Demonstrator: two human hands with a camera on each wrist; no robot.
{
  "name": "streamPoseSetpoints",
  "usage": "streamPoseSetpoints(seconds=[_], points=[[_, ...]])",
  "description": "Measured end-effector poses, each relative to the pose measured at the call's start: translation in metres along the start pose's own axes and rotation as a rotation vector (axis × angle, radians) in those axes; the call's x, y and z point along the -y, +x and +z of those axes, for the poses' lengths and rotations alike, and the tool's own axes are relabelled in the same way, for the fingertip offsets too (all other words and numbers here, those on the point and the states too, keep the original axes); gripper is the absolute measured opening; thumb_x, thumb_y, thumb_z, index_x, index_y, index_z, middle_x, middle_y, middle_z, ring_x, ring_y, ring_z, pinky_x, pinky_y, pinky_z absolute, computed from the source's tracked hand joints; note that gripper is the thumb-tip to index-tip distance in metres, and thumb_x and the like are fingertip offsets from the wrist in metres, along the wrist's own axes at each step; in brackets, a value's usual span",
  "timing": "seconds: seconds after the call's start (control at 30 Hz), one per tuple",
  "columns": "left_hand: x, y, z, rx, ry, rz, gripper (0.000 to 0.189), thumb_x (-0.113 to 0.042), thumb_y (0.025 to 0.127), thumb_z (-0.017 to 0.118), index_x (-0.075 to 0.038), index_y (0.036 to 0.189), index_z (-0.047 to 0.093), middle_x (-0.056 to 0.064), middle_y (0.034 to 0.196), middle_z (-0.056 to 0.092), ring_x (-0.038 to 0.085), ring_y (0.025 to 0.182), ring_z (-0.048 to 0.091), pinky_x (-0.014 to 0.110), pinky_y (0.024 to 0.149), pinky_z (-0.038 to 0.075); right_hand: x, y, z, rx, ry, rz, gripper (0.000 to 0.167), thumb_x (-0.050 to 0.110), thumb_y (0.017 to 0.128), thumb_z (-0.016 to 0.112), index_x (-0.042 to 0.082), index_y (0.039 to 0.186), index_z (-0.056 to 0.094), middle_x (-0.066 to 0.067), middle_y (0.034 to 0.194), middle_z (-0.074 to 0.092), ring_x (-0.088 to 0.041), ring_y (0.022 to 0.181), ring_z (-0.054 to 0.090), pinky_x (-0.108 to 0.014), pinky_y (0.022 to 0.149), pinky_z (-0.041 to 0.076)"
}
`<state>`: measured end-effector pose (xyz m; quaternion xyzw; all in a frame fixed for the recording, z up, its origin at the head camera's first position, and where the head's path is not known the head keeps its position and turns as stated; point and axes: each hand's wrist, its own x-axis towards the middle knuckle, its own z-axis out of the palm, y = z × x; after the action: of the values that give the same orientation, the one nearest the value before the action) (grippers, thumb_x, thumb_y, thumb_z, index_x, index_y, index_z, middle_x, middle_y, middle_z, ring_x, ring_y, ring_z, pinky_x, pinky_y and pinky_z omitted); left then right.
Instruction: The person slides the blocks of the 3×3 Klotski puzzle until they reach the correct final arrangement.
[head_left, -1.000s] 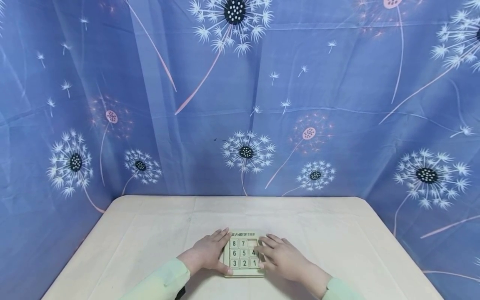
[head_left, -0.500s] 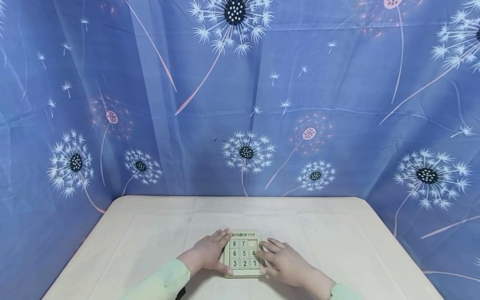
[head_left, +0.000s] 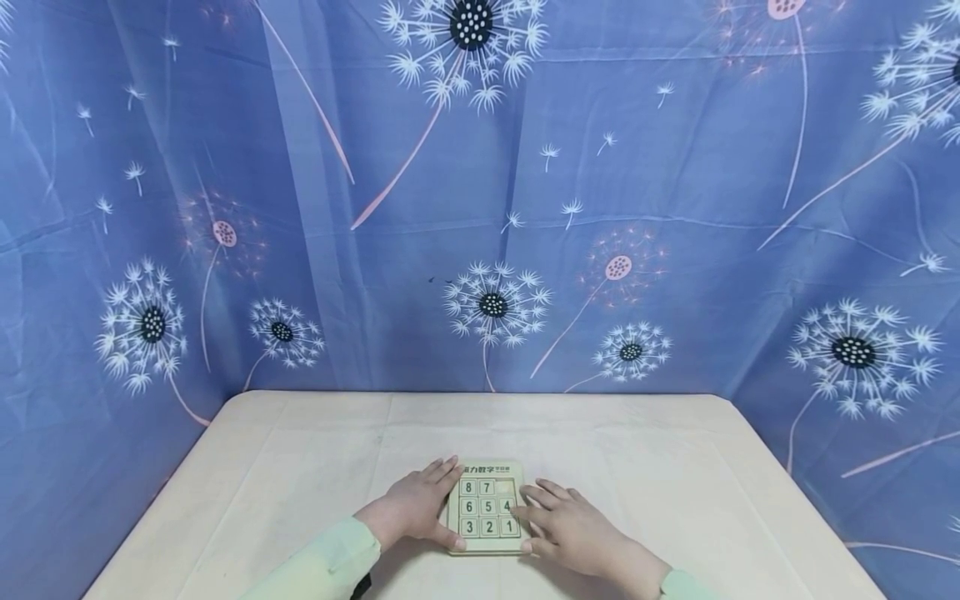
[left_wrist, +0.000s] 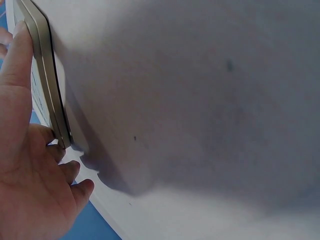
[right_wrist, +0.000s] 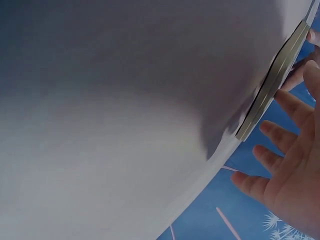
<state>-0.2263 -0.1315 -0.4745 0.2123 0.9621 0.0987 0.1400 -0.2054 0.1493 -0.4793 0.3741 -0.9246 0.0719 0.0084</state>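
A sliding number puzzle lies flat on the table, its wooden tiles reading 8 7, then 6 5 4, then 3 2 1. The top right slot has no tile. My left hand holds the board by its left side, thumb at the near left corner and fingers at the far left one. From the right, my right hand reaches over the board's edge with spread fingers. Its index fingertip is on the tile marked 4, and its thumb is by the near right corner. The right wrist view shows the other fingers extended beside the board.
The puzzle sits near the front of a cream-covered table. Blue curtains with dandelion prints stand behind the table and along both sides. Light green sleeves cover the forearms.
The right hand has drawn back slightly to the right, baring more of the board's right edge. The left hand, board and tiles stay where they were.
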Motion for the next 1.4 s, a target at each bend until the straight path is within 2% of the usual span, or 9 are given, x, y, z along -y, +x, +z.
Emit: streamPoseSetpoints(seconds=[0.27, 1.4], points=[[0.000, 0.001, 0.001, 0.004, 0.001, 0.003, 0.115, -0.066, 0.072, 0.082, -0.006, 0.159, 0.036, 0.011, 0.170, 0.030, 0.032, 0.157, 0.031, 0.051, 0.125, 0.038, 0.003, 0.000, 0.000, 0.011, 0.042, 0.041, 0.058, 0.059, 0.098, 0.056, 0.020, 0.140, 0.064, -0.014, 0.148, 0.059, -0.043, 0.139, 0.053, -0.069, 0.103, 0.051], [0.000, 0.002, 0.001, -0.007, 0.007, 0.004, 0.116, -0.066, 0.070, 0.083, -0.006, 0.158, 0.037, 0.011, 0.169, 0.032, 0.032, 0.157, 0.032, 0.051, 0.124, 0.039, -0.002, 0.015, -0.002, 0.010, 0.069, 0.087, 0.052, 0.049, 0.097, 0.063, 0.016, 0.137, 0.066, -0.019, 0.149, 0.058, -0.048, 0.140, 0.050, -0.075, 0.105, 0.046]])
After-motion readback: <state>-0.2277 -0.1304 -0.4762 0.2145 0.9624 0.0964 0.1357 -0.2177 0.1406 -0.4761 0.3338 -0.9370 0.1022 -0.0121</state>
